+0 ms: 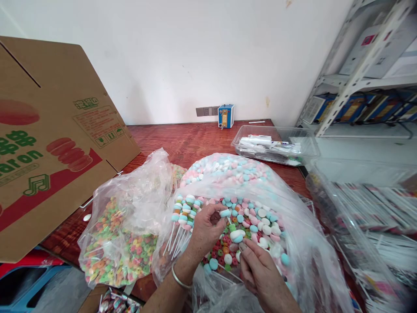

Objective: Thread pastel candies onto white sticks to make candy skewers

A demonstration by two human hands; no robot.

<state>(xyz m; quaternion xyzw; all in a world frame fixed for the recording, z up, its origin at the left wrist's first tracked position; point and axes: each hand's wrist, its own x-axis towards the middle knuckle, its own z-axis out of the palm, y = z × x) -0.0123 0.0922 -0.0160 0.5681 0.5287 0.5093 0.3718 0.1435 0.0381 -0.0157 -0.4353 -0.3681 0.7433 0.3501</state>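
Note:
My left hand [210, 228], a bracelet on its wrist, pinches a blue-and-white marshmallow [224, 213] between thumb and finger. Just below and to the right, my right hand [259, 265] has its fingertips closed at a part-filled candy skewer [237, 235], which carries a white-and-blue marshmallow with a green ring candy close above it. The stick inside my right fingers is mostly hidden. Both hands are over an opened clear plastic bag [293, 217] full of pink, white and blue marshmallows [260, 221] and colored ring candies [216, 252]. Several filled skewers [184, 213] lie left of my left hand.
A clear bag of ring candies [130, 243] stands to the left, before a large cardboard box [58, 143]. Clear plastic bins [276, 148] with packaging sit at the right. A small blue device [226, 116] is by the wall, and metal shelving [355, 87] rises at the right.

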